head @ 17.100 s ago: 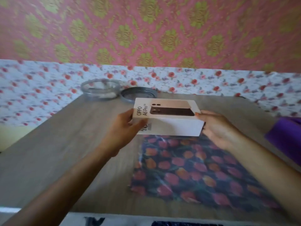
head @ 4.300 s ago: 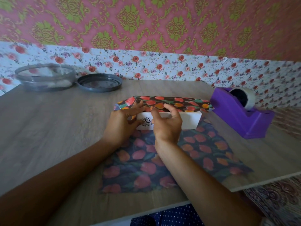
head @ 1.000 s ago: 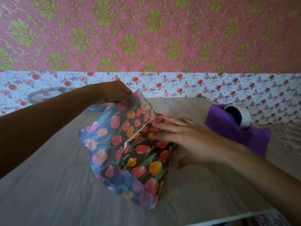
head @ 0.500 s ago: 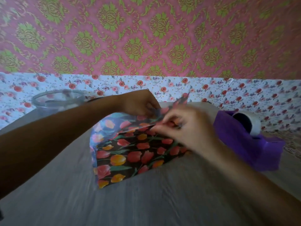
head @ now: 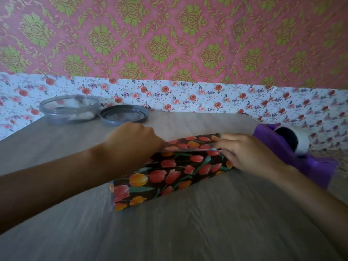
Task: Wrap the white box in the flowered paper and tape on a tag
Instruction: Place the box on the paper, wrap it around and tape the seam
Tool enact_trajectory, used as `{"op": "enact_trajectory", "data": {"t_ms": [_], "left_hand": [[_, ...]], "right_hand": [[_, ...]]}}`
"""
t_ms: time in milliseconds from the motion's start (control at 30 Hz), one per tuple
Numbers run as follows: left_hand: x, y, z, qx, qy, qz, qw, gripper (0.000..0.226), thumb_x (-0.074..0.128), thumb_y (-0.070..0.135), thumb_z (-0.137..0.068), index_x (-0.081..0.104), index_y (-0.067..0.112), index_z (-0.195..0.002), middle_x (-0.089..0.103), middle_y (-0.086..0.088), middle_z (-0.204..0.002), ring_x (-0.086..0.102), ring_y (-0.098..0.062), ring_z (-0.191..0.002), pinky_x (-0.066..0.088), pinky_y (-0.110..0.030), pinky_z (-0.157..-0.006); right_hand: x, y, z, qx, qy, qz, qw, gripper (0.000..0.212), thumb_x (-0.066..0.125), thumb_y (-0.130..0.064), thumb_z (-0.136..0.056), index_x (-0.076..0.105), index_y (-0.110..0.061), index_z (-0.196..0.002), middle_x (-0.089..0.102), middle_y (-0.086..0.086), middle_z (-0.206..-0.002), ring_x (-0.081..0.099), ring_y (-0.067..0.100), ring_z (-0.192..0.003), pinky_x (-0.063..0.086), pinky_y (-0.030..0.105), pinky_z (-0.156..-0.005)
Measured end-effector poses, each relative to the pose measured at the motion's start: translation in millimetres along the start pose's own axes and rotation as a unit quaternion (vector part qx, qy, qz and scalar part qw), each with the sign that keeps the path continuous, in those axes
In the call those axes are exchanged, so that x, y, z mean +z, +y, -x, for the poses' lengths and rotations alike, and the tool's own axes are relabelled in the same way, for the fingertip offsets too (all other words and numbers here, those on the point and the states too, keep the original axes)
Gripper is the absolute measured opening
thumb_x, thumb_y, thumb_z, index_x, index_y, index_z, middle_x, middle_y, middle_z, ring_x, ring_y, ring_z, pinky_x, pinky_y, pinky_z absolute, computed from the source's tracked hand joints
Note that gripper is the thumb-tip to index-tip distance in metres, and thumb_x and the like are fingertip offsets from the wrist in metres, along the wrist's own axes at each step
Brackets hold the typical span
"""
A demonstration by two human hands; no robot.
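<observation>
The dark flowered paper (head: 175, 170) with red and orange tulips lies folded over the white box, which is fully hidden under it, at the middle of the table. My left hand (head: 131, 146) presses on the paper's upper left end with its fingers curled. My right hand (head: 248, 153) pinches the folded top edge of the paper at its right end. A purple tape dispenser (head: 308, 157) with a roll of tape stands just right of my right hand. No tag is in view.
A clear round container (head: 69, 110) and its grey lid (head: 124, 114) sit at the table's far left. The wooden table (head: 188, 223) ends at a flowered wall behind. My forearms cross the near left and right of the table.
The paper, lifted and loose a second ago, now lies folded flat over the box. Both hands have dropped to the top fold, the right one moving toward the right end.
</observation>
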State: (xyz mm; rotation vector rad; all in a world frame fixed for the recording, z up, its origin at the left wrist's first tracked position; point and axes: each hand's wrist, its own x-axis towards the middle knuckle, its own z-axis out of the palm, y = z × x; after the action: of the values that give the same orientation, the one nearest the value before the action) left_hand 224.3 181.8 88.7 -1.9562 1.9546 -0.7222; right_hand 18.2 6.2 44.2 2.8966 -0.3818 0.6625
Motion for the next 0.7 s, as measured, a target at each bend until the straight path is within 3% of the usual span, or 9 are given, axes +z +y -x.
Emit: {"op": "enact_trajectory", "data": {"t_ms": [67, 133, 167, 233, 367, 433, 500, 633, 700], "left_hand": [[5.6, 1.6, 17.2, -0.010, 0.010, 0.005, 1.000, 0.033, 0.055, 0.023, -0.088, 0.051, 0.028, -0.120, 0.065, -0.001, -0.100, 0.066, -0.021, -0.089, 0.039, -0.030, -0.058], [11.7, -3.0, 30.6, -0.010, 0.086, -0.009, 0.996, 0.029, 0.075, 0.013, -0.059, 0.068, 0.017, -0.086, 0.065, -0.003, -0.064, 0.064, -0.023, -0.053, 0.033, -0.026, -0.041], [14.4, -7.3, 36.9, -0.012, 0.120, 0.009, 0.993, 0.022, 0.073, 0.007, -0.048, 0.068, 0.013, -0.068, 0.059, -0.003, -0.050, 0.057, -0.023, -0.039, 0.030, -0.022, -0.037], [24.0, -13.6, 49.2, -0.023, 0.161, 0.027, 0.986, 0.014, 0.063, 0.007, -0.051, 0.068, 0.011, -0.063, 0.058, -0.004, -0.047, 0.055, -0.024, -0.035, 0.033, -0.022, -0.036], [44.0, -4.0, 69.9, 0.000, 0.226, 0.044, 0.973, 0.024, 0.055, 0.023, -0.076, 0.075, 0.016, -0.087, 0.074, -0.004, -0.080, 0.071, -0.026, -0.068, 0.054, -0.034, -0.058], [40.4, 6.9, 70.8, -0.002, 0.262, 0.066, 0.963, 0.036, 0.051, 0.036, -0.085, 0.073, 0.013, -0.102, 0.072, -0.006, -0.105, 0.069, -0.029, -0.095, 0.049, -0.041, -0.086], [33.2, 18.3, 63.9, -0.027, 0.262, 0.078, 0.961, 0.059, 0.044, 0.054, -0.085, 0.066, 0.009, -0.116, 0.065, -0.009, -0.120, 0.061, -0.032, -0.111, 0.036, -0.045, -0.098], [7.2, 43.1, 33.6, -0.050, 0.088, 0.072, 0.992, 0.097, 0.045, 0.074, -0.075, 0.037, 0.001, -0.139, 0.045, -0.019, -0.141, 0.045, -0.036, -0.128, 0.028, -0.047, -0.109], [9.9, 49.6, 13.7, -0.046, 0.015, 0.079, 0.996, 0.081, 0.047, 0.060, -0.086, 0.023, 0.010, -0.145, 0.028, -0.014, -0.151, 0.035, -0.031, -0.135, 0.027, -0.044, -0.110]], "right_hand": [[0.1, -4.7, 3.7, 0.001, 0.007, -0.027, 1.000, 0.019, 0.057, -0.011, -0.085, 0.070, -0.014, -0.098, 0.063, -0.002, -0.081, 0.062, 0.014, -0.071, 0.051, 0.027, -0.060], [-3.0, -11.3, 6.1, -0.011, 0.007, -0.027, 1.000, 0.024, 0.052, -0.024, -0.088, 0.070, -0.016, -0.100, 0.064, -0.004, -0.084, 0.062, 0.011, -0.074, 0.046, 0.021, -0.067], [-4.0, -13.5, 7.0, -0.019, 0.002, -0.021, 1.000, 0.029, 0.051, -0.034, -0.088, 0.071, -0.016, -0.101, 0.066, -0.005, -0.086, 0.063, 0.011, -0.076, 0.045, 0.021, -0.071], [-4.0, -14.8, 7.5, -0.031, -0.004, 0.004, 0.999, 0.045, 0.052, -0.053, -0.081, 0.071, -0.018, -0.101, 0.068, -0.006, -0.091, 0.063, 0.011, -0.082, 0.047, 0.023, -0.076], [5.9, -9.1, 10.7, -0.045, 0.043, 0.052, 0.997, 0.040, 0.064, -0.045, -0.071, 0.073, -0.012, -0.093, 0.069, 0.001, -0.084, 0.064, 0.018, -0.078, 0.054, 0.032, -0.069], [9.7, -9.0, 12.2, -0.035, 0.070, 0.045, 0.996, 0.040, 0.060, -0.047, -0.074, 0.074, -0.013, -0.090, 0.070, 0.000, -0.083, 0.059, 0.012, -0.081, 0.052, 0.028, -0.068], [11.4, -10.3, 12.8, -0.026, 0.084, 0.026, 0.996, 0.040, 0.055, -0.047, -0.075, 0.074, -0.013, -0.087, 0.070, -0.001, -0.083, 0.054, 0.009, -0.082, 0.044, 0.027, -0.070], [7.9, -12.6, 13.1, -0.006, 0.074, 0.002, 0.997, 0.039, 0.055, -0.048, -0.075, 0.074, -0.015, -0.086, 0.071, -0.002, -0.085, 0.065, 0.014, -0.080, 0.045, 0.030, -0.073], [4.8, -14.1, 13.8, -0.009, 0.069, 0.003, 0.998, 0.040, 0.055, -0.050, -0.074, 0.073, -0.016, -0.085, 0.070, -0.002, -0.083, 0.067, 0.017, -0.076, 0.051, 0.031, -0.070]]}}
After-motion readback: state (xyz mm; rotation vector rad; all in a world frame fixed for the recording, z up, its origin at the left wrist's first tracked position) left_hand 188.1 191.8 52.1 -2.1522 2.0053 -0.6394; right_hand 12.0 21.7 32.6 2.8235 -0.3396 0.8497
